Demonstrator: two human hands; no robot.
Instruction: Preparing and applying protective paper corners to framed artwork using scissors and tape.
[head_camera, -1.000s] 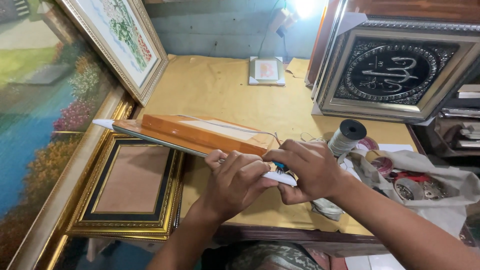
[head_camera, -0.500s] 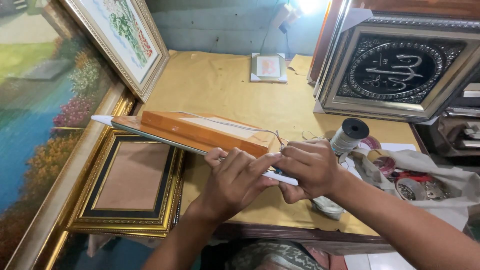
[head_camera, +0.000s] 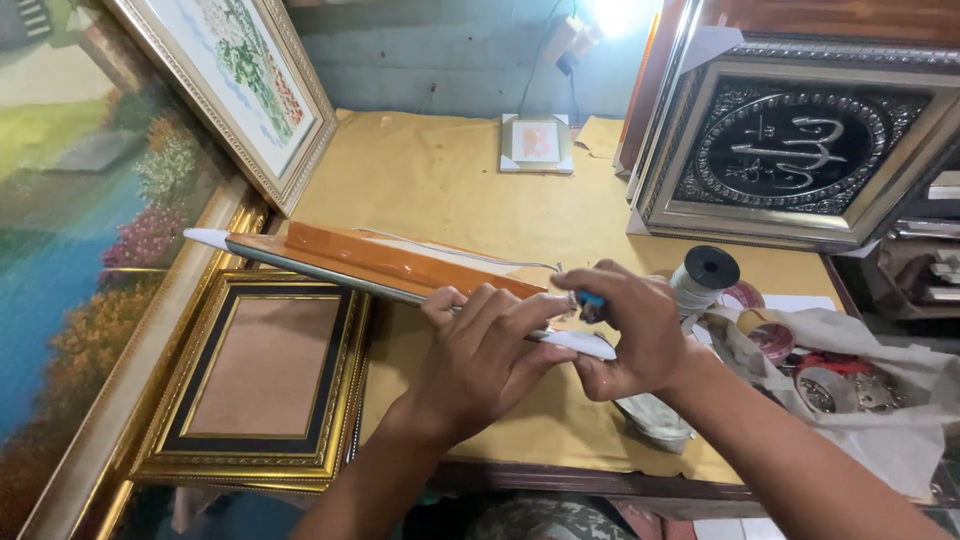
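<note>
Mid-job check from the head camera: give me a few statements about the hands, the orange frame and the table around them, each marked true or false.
1. Both hands, the left hand and the right hand, are at the near end of the orange wooden frame. True.
2. The gold frame on the left holds a landscape painting. False: it shows only a plain brown backing.
3. A spool of string stands just beyond the right hand. True.
4. The table has a bare white top. False: a yellowish-brown covering lies on it.

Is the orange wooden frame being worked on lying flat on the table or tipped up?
Tipped up: the orange wooden frame stands on edge, steadied by the left hand and right hand.
</note>
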